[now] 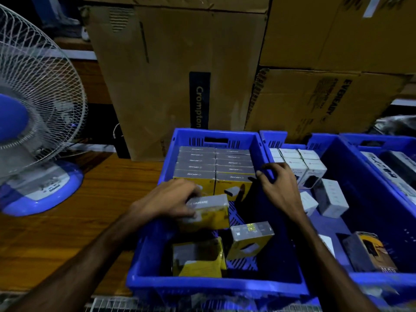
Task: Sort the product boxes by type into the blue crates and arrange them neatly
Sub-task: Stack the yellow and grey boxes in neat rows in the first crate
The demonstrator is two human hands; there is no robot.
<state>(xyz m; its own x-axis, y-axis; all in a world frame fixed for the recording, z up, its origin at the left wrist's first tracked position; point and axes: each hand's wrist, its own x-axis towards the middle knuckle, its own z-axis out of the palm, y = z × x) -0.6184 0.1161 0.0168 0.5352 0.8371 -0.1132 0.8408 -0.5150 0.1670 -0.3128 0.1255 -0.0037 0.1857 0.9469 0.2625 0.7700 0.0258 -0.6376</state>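
gripping yellow box [208, 212], left fingers [191, 213] around it

Three blue crates [279, 282] in a row, and the left one carries ten yellow boxes [233, 177] stacked in two columns of five. Three more yellow boxes [249, 239] loose up front, one table fan [33, 131], two hands [166, 199] working.
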